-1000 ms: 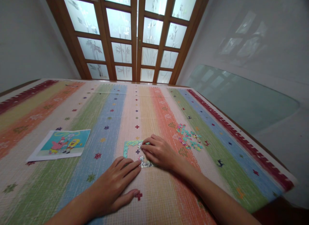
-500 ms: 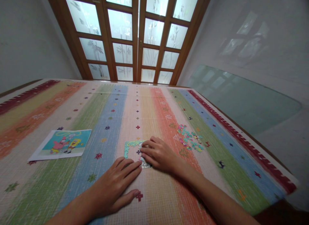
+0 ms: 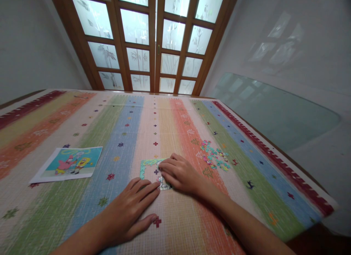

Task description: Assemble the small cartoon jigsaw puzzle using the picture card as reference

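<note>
A partly joined jigsaw frame [image 3: 149, 166] lies on the striped mat [image 3: 123, 130] in front of me. My right hand [image 3: 179, 173] rests on its right side, fingers stretched out flat over the pieces. My left hand [image 3: 128, 209] lies flat on the mat just below the frame, fingers spread and pointing at its lower edge, holding nothing. A heap of loose puzzle pieces [image 3: 215, 156] sits to the right of my right hand.
A cartoon reference picture [image 3: 68, 163] lies on the mat at the left. The mat's red border [image 3: 274, 163] runs along the right, next to a glass sheet [image 3: 274, 112] leaning on the wall. Wooden glazed doors [image 3: 153, 43] stand behind.
My right hand has shifted slightly left over the puzzle frame. My left hand stays in place.
</note>
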A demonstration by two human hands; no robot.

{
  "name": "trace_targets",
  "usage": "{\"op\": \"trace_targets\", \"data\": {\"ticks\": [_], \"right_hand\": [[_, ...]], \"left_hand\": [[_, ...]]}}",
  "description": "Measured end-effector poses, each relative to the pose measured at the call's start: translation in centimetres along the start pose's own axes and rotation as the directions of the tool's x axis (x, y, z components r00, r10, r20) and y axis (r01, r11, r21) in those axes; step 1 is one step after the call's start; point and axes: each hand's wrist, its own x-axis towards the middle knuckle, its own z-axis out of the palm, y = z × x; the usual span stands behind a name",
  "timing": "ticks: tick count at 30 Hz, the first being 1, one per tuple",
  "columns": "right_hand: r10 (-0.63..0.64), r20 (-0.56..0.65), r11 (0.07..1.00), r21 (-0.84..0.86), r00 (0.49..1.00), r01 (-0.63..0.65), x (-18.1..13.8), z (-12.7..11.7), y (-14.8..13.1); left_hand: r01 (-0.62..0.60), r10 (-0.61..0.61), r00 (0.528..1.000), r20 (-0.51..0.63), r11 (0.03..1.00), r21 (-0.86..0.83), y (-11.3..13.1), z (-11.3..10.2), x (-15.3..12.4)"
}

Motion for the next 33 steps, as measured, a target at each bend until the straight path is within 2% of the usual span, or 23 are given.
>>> {"op": "trace_targets", "data": {"ticks": [4, 9, 14, 20, 24, 27, 29, 31, 32, 33], "right_hand": [[0.089, -0.043, 0.988, 0.127, 0.995, -0.083, 0.0, -0.1, 0.4], [0.087, -0.142, 0.977, 0.206, 0.986, -0.056, 0.0, -0.5, 0.9], [0.134, -0.16, 0.983, 0.149, 0.978, -0.11, -0.4, -0.7, 1.6], [0.15, -0.085, 0.988, 0.049, 0.985, -0.146, -0.9, -0.7, 1.9], [0.14, -0.044, 0.988, -0.053, 0.989, -0.142, -1.1, -1.2, 2.2], [0.183, -0.049, 0.972, -0.14, 0.982, -0.188, -1.4, -2.2, 3.4], [0.246, -0.043, 0.948, -0.197, 0.968, -0.25, -2.0, -3.3, 4.7], [0.358, -0.012, 0.904, -0.246, 0.934, -0.35, -2.8, -4.8, 6.2], [0.443, 0.002, 0.863, -0.272, 0.897, -0.426, -3.4, -5.7, 7.0], [0.546, 0.007, 0.798, -0.309, 0.838, -0.517, -4.1, -6.7, 7.8]], "left_hand": [[0.0, 0.0, 1.0, 0.006, 1.0, 0.007, 0.0, 0.1, -0.1], [-0.009, 0.009, 1.0, 0.003, 1.0, 0.027, -0.1, 0.2, -0.2], [-0.004, 0.004, 1.0, 0.006, 1.0, 0.011, -0.2, 0.3, -0.3], [-0.007, 0.006, 1.0, -0.028, 1.0, -0.017, -0.4, 0.1, -0.5], [-0.018, 0.019, 0.999, -0.034, 0.999, 0.039, -0.7, 0.1, -0.7], [-0.043, 0.046, 0.998, -0.035, 0.995, 0.09, -0.8, 0.1, -0.8], [-0.055, 0.059, 0.997, -0.05, 0.994, 0.096, -0.9, 0.1, -0.8], [-0.058, 0.063, 0.995, -0.073, 0.995, 0.076, -0.9, 0.1, -0.7], [-0.056, 0.061, 0.995, -0.079, 0.996, 0.062, -0.9, 0.0, -0.7], [-0.053, 0.057, 0.995, -0.08, 0.997, 0.05, -0.9, 0.0, -0.7]]}}
